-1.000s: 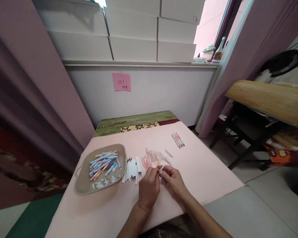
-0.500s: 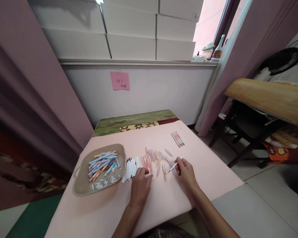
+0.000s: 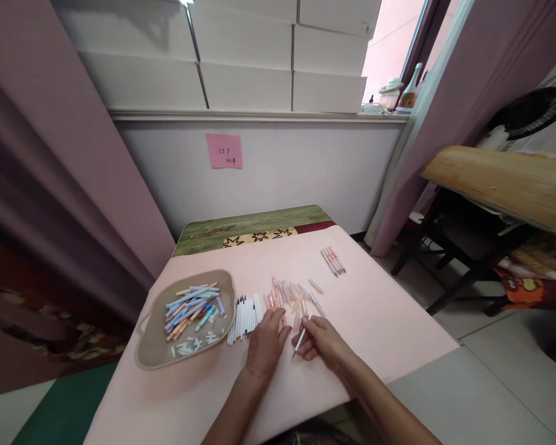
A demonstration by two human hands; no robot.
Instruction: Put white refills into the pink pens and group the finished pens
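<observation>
My right hand (image 3: 317,339) pinches a thin white pen refill (image 3: 301,340), its dark tip slanting down toward me. My left hand (image 3: 266,337) is beside it with fingers bent over the near end of the pink pen barrels (image 3: 274,296); what lies between its fingertips is partly hidden. Several clear and peach-tinted barrels (image 3: 296,300) lie scattered in front of both hands. Left of my left hand is a row of white refills (image 3: 244,318) with dark tips. A neat group of pens (image 3: 333,261) lies farther off at the right.
A beige basket (image 3: 151,355) at the left holds blue and orange pen parts (image 3: 194,306) and small white pieces (image 3: 194,343). The pink-covered table (image 3: 375,321) meets a wall bearing a pink note (image 3: 224,151). A wooden surface (image 3: 500,182) and dark chair (image 3: 458,228) stand at right.
My right hand has moved left and toward me with the refill, close to my left hand. The refill now points more steeply down. My left hand has shifted slightly right.
</observation>
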